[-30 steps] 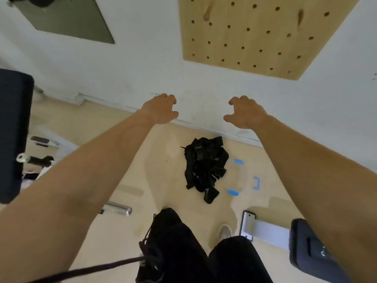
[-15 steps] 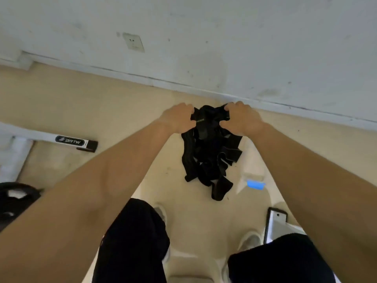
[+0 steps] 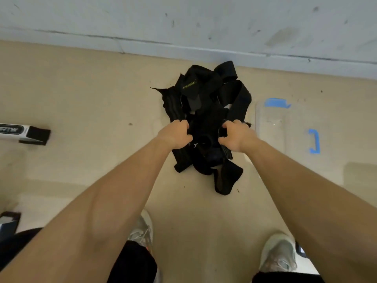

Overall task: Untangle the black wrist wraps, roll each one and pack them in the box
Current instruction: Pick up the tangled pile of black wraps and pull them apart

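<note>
A tangled heap of black wrist wraps (image 3: 206, 111) lies on the beige floor close to the white wall. My left hand (image 3: 175, 135) has its fingers curled into the left side of the heap's middle. My right hand (image 3: 234, 136) grips the right side of the same part, fingers curled into the fabric. One wrap bears a small yellow-green logo at the heap's top. A clear plastic box (image 3: 285, 127) with blue clips sits on the floor just right of the heap.
The white wall (image 3: 183, 23) runs along the far side. A white and black equipment foot (image 3: 24, 133) lies on the floor at the left. My two shoes (image 3: 279, 254) stand near the bottom, with dark gear at the lower left edge.
The camera has tilted down and closer to the floor. Both hands went from open in the air to the heap's top, and now grip it lower, at its middle.
</note>
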A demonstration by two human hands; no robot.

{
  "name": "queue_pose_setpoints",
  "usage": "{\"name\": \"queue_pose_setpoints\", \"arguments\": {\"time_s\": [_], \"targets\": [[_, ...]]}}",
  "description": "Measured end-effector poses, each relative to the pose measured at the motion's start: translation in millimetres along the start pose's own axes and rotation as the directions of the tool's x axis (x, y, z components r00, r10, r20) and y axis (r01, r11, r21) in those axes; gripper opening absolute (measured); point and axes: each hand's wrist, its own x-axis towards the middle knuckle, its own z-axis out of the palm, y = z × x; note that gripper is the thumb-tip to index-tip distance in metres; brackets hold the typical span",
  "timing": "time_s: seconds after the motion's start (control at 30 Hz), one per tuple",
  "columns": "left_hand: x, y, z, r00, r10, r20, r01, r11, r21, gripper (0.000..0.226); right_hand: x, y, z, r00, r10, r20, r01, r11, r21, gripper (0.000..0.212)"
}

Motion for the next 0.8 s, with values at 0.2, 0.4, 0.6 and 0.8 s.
{"name": "queue_pose_setpoints", "arguments": {"time_s": [0.2, 0.4, 0.6, 0.8], "targets": [[-32, 20, 19, 0.997, 0.068, -0.024, -0.068, 0.998, 0.008, 0.047, -46, 4, 30, 0.999, 0.025, -0.044, -0.023, 0.999, 0.041, 0.057], [-25, 20, 37, 0.994, 0.104, -0.041, -0.099, 0.990, 0.104, 0.043, -44, 2, 55, 0.995, -0.006, -0.096, 0.019, 0.991, 0.134, 0.057], [30, 15, 26, 0.969, 0.103, -0.226, -0.100, 0.995, 0.022, 0.039, -3, 10, 67, 0.974, 0.000, -0.227, 0.075, 0.944, 0.321, 0.043], [116, 18, 16, 0.926, -0.176, -0.333, 0.010, 0.895, -0.445, 0.046, 52, 15, 69, 0.942, 0.114, -0.316, 0.091, 0.820, 0.565, 0.029]]}}
